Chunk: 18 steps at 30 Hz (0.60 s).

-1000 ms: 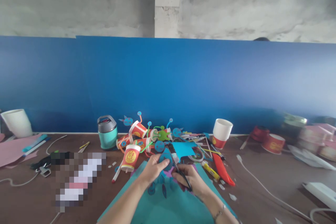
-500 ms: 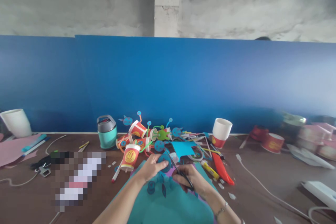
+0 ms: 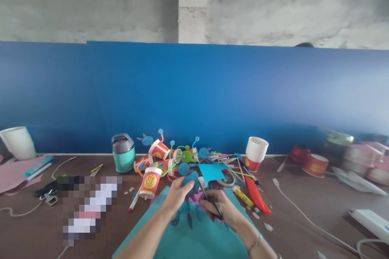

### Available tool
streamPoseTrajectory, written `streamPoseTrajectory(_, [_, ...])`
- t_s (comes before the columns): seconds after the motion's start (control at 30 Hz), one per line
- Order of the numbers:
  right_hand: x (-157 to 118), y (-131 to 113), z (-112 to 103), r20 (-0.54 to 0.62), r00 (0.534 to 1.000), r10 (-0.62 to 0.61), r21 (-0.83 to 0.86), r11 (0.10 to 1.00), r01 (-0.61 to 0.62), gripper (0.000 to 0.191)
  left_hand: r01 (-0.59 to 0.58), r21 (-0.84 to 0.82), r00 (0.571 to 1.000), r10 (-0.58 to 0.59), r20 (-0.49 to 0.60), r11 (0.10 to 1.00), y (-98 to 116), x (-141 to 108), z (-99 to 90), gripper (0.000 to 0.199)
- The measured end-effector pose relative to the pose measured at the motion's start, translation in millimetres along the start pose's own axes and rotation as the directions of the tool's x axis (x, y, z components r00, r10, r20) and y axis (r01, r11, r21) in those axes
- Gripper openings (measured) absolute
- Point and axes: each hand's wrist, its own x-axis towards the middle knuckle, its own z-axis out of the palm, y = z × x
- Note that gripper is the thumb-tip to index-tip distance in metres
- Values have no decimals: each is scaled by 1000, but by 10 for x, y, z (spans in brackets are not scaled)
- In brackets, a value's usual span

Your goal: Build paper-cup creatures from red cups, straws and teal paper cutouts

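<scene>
Between the thumb and fingers of my left hand (image 3: 180,194) is a round blue paper piece (image 3: 189,184). My right hand (image 3: 219,205) grips a pair of dark-handled scissors (image 3: 214,206), its blades pointing up and left alongside the blue piece. Whether the blades touch the paper I cannot tell. Under both hands lies a teal paper sheet (image 3: 194,243) with pink showing past its edges. On that sheet rests a small leaf-shaped cutout (image 3: 189,221) with dark outlines, and other blue cutouts are partly covered by my left hand.
Behind my hands is a pile of decorated paper cups (image 3: 151,182) with straws. To the right lie a blue sheet (image 3: 212,172), a yellow glue tube (image 3: 243,197) and a red pouch (image 3: 257,196). A teal flask (image 3: 123,153) stands left; white cups (image 3: 257,151) stand right.
My left hand has shifted slightly and turned the round blue piece beside the blades. Its fingers now cover more of the cutouts below. My right hand stays nearly in place with the scissors.
</scene>
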Motion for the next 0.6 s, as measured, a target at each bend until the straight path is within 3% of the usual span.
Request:
streamPoseTrajectory(0.27, [36, 80, 15, 18, 996, -90, 38, 995, 89, 34, 6, 23, 998, -7, 67, 1000, 23, -8, -5, 38])
streamPoseTrajectory(0.6, [13, 66, 1, 28, 997, -67, 35, 997, 66, 34, 26, 55, 991, -33, 126, 998, 94, -27, -44, 35])
